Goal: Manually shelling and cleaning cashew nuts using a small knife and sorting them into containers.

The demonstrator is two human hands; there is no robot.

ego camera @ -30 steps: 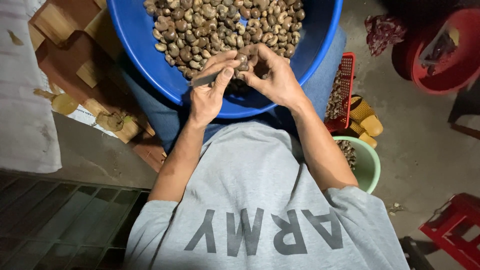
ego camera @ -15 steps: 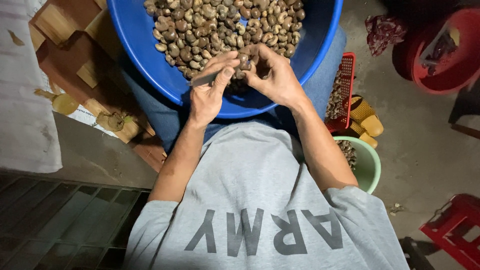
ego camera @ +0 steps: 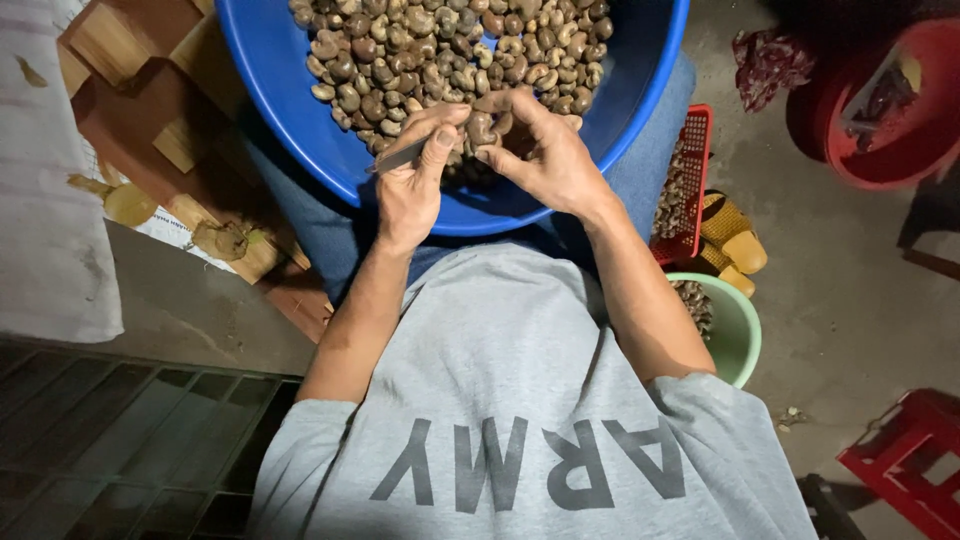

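Observation:
A big blue basin rests on my lap, filled with several brown cashew nuts in their shells. My left hand is at the basin's near rim, closed around a small metal blade that points left. My right hand is just beside it, pinching one nut between thumb and fingers. The two hands touch at the fingertips over the nut heap. The blade's tip and the nut's underside are hidden by my fingers.
A red slotted basket and a green bowl with nuts sit at my right, beside yellow sandals. A red basin and a red stool stand further right. Wooden blocks and a white sack lie left.
Both hands stay at the basin's near rim. The fingers have shifted slightly around the nut, and the right thumb now presses closer to the left fingertips.

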